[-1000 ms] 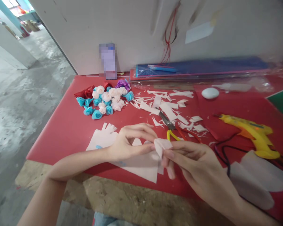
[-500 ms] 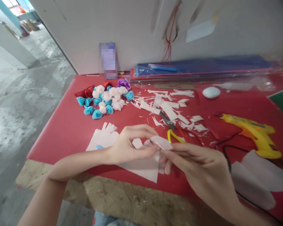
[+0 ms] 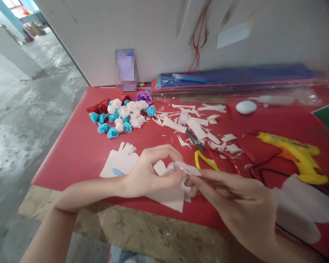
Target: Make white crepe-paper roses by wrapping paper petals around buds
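Observation:
Between the fingertips of both hands is a small pale paper petal (image 3: 190, 168), its near edge folded or rolled. My left hand (image 3: 153, 171) pinches its left side, and my right hand (image 3: 235, 197) grips its right end with thumb and fingers. Beneath the hands lie white paper sheets (image 3: 164, 199), with a light blue stick (image 3: 117, 171) partly behind my left wrist. Just beyond my right hand are pliers (image 3: 194, 140) and yellow-and-red handles (image 3: 205, 160). The surface is a red tabletop (image 3: 79, 146).
Pink, blue, red and purple paper flowers (image 3: 123, 113) lie at the back left. White scraps (image 3: 196, 128) spread behind the hands. A yellow glue gun (image 3: 296, 149), its black cable, a white egg-shaped object (image 3: 246, 107) and pale oval sheets (image 3: 309, 199) are on the right.
My right hand has shifted slightly down and right, showing more of the yellow and red handles. The petal has tilted a little between the fingers. My left hand has barely moved.

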Demonstrator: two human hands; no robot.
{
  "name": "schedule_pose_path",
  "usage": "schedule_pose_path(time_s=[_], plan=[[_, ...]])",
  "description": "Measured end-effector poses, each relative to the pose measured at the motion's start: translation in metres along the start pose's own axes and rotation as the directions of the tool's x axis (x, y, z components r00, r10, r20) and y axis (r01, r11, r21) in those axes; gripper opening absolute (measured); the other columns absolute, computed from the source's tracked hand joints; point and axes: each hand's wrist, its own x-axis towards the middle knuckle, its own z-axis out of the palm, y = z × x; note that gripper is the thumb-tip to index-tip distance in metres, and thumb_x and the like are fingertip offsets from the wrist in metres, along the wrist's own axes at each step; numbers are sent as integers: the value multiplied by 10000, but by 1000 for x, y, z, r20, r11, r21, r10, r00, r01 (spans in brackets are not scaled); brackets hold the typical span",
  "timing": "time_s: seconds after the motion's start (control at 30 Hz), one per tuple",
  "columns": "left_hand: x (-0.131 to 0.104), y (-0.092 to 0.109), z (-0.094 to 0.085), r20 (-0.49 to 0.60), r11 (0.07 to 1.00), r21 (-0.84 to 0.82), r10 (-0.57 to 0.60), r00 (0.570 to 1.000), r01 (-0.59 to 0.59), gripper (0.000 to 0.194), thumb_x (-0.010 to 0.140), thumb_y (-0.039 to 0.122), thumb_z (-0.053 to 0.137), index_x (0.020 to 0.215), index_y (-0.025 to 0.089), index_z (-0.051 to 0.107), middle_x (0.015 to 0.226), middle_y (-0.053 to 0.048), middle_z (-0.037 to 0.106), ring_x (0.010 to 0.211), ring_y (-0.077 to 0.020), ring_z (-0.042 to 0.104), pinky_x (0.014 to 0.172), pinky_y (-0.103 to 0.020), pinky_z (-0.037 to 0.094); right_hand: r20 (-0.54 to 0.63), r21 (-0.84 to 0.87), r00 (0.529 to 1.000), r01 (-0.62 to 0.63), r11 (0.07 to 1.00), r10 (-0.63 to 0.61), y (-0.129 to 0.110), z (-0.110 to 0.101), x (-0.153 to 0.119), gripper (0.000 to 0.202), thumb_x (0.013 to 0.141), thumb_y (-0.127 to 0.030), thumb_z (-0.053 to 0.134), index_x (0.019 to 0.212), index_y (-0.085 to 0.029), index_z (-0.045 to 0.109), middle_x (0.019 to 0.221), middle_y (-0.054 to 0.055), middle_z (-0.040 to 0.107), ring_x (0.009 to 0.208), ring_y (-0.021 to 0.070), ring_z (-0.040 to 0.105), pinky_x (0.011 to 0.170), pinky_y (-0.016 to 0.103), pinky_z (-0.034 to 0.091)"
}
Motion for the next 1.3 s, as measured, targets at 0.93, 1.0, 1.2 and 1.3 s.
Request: schedule_pose_path(time_s=[0.93, 1.0, 1.2, 1.3], plan=[[6, 10, -5, 14, 978, -65, -200, 980, 201, 82, 735, 132, 572, 660, 120, 542, 699, -24, 580, 673, -99, 554, 644, -222, 432, 42, -246, 979, 206, 947, -202, -7, 2, 7, 68, 777, -236, 568, 781, -225, 635, 622, -16, 695, 482, 139, 633, 503, 228, 511], [6, 10, -4, 15, 963, -103, -249, 968, 249, 91, 740, 143, 569, 659, 116, 537, 704, -30, 582, 681, -104, 556, 647, -228, 428, 43, -318, 964, 263, 911, -264, -7, 3, 7, 89, 806, -202, 525, 800, -222, 611, 585, -15, 679, 459, 131, 617, 501, 229, 501], [4, 4, 1, 1, 948, -170, -272, 962, 268, 133, 742, 180, 587, 632, 126, 535, 679, -3, 564, 647, -84, 518, 661, -226, 408, 2, -433, 911, 373, 821, -412, -7, 4, 6, 153, 809, -149, 519, 829, -279, 599, 560, -34, 669, 462, 143, 616, 522, 255, 498], [3, 1, 2, -9, 945, -182, -279, 960, 272, 145, 739, 192, 598, 626, 134, 528, 666, 7, 547, 640, -84, 502, 656, -231, 397, 8, -473, 891, 404, 783, -454, -5, 2, 7, 171, 802, -145, 526, 819, -290, 615, 555, -30, 673, 460, 147, 616, 519, 264, 502]])
